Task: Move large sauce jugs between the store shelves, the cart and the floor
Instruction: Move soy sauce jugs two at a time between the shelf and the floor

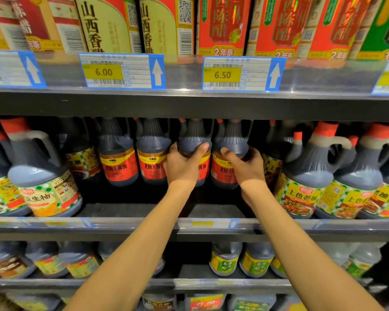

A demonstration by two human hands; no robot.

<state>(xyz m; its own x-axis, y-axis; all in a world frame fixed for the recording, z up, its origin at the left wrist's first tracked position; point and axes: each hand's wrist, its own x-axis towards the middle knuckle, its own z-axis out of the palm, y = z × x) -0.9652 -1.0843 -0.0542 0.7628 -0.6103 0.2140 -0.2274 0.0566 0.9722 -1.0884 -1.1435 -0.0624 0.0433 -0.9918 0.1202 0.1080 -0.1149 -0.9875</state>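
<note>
Left hand (184, 163) wrapped round the shoulder of a red-label jug (194, 142): thumb hooked over the right side, fingers hidden behind the left. Closed on it.

Right hand (245, 167) closed the same way on the neighbouring jug (230, 140), at 3 o'clock of the first. Thumb lies on the jug's left shoulder, fingers curl round the far right side.

Both jugs stand upright, long axis vertical, necks at 12 o'clock from the hands. They sit deep on the middle shelf (121, 223), well back from its front lip, so each hand reaches in at arm's stretch. Each hand is on its own jug; neither is nearer.

Whether the bases rest on the shelf or are just lifted, cannot tell: the wrists cover them.

Judgement: next pull runs toward 6 o'clock, straight out. The upper shelf edge (189, 104) sits close above the caps, so little lift is possible.

At 9 o'clock, two more red-label jugs (119, 153); at 3 o'clock, the green-check jugs (305, 176).
</note>
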